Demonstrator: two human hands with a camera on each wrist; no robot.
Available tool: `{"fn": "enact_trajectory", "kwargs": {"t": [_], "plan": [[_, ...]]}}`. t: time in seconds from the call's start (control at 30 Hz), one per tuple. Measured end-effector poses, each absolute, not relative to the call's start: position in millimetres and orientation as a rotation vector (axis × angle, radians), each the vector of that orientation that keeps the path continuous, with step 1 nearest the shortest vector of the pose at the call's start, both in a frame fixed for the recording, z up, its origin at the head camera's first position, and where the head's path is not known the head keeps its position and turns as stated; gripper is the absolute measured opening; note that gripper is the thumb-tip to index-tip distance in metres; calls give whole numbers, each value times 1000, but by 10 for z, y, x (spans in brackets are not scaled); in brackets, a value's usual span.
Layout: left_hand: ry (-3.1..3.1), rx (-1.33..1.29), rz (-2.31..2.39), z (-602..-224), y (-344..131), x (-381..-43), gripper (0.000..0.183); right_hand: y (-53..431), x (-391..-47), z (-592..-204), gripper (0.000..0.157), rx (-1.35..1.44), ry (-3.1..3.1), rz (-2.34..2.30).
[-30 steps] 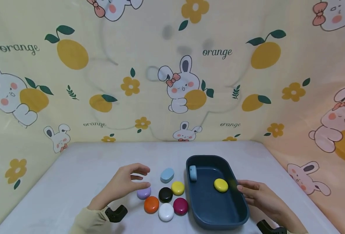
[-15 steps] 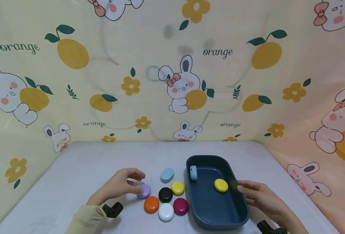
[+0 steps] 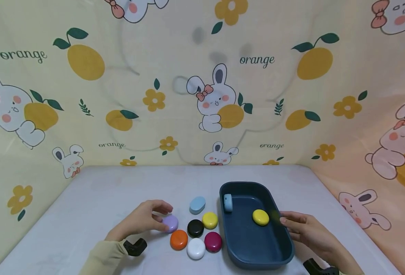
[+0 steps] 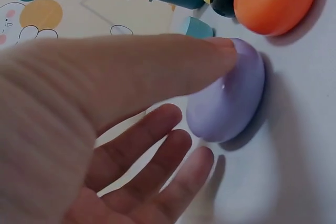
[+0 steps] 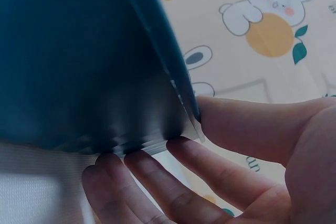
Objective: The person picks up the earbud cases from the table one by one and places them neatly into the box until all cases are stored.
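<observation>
Left hand: the left hand [image 3: 143, 219] rests its thumb on a lilac disc [image 3: 172, 223]; three fingertips fan out just short of the piece in the left wrist view, and the thumb hides the index finger there.
Lilac disc: it lies on the white tabletop [image 3: 144, 185], at the outer end of a cluster, just beside an orange disc [image 3: 178, 240].
Right hand: the right hand [image 3: 315, 233] holds the near-side wall of a dark blue tray [image 3: 257, 246], thumb at the rim and fingertips against the outer face.
Tray: it sits beside the cluster, a yellow button [image 3: 260, 217] lying on its floor and a pale blue block [image 3: 228, 202] upright against the wall facing the loose pieces.
Cluster: a black disc [image 3: 195, 228] lies in the middle, with a yellow disc [image 3: 210, 220], a white disc [image 3: 196, 248] and a magenta disc [image 3: 213, 241] close by; a light blue oval [image 3: 197, 205] lies farther back.
Wrists: a black device [image 3: 136, 247] shows at the beige left sleeve [image 3: 100, 256].
Backdrop: rabbits, oranges and flowers decorate a cream printed sheet [image 3: 164, 49] behind the table.
</observation>
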State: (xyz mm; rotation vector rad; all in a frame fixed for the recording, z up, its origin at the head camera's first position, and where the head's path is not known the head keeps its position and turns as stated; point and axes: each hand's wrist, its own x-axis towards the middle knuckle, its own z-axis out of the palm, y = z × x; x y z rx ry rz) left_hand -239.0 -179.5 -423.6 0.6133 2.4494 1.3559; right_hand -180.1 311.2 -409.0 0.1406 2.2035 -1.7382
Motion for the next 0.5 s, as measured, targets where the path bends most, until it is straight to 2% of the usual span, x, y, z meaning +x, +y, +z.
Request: {"fn": "enact_trajectory", "kwargs": {"t": [0.3, 0.5], "plan": [[2452, 637, 1317, -4307, -1754, -2411, 48, 3117, -1810, -4099, 71, 141, 2198, -1739], [2442, 666, 1286, -4343, -1750, -2417, 53, 3116, -1810, -4100, 71, 138, 2208, -1725]]}}
